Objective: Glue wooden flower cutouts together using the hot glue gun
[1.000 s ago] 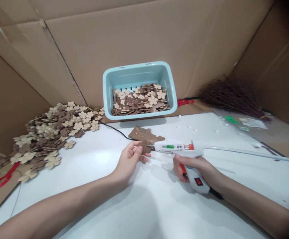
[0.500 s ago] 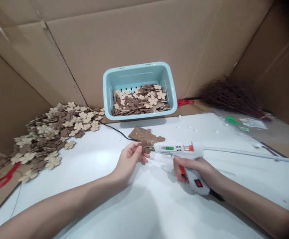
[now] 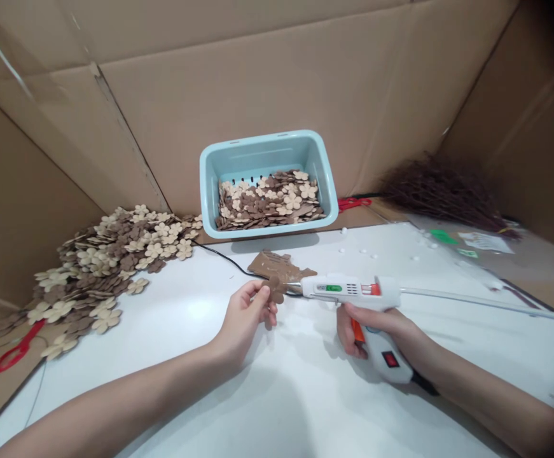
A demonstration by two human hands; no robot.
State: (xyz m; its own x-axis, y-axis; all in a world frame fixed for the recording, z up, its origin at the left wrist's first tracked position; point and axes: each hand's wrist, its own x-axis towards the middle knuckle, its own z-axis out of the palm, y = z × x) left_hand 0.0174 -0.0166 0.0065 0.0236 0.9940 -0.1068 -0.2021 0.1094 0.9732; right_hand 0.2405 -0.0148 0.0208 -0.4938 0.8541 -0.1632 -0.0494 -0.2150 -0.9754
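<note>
Between thumb and fingers, my left hand (image 3: 247, 318) pinches a brown flower cutout (image 3: 275, 289) above the white table. My right hand (image 3: 381, 331) is wrapped round the handle of a white glue gun (image 3: 353, 290), its fingers at the orange trigger. The gun's metal nozzle points left and lies close to the flower cutout; whether they touch I cannot tell. A long clear glue stick (image 3: 477, 300) sticks out of the gun's back. Just behind the nozzle lies a torn piece of cardboard (image 3: 281, 264) with glue smears.
A light blue basket (image 3: 205, 191) of brown and cream flower cutouts stands at the back. More cutouts form a pile (image 3: 119, 254) on the left, near red-handled scissors (image 3: 14, 356). Dark dried twigs (image 3: 443, 191) lie at the back right. Cardboard walls (image 3: 277, 83) surround the table.
The glue gun has shifted slightly right and down in view, its nozzle drawing a little back from the flower cutout, which now faces the camera more. The whole view has tilted slightly.
</note>
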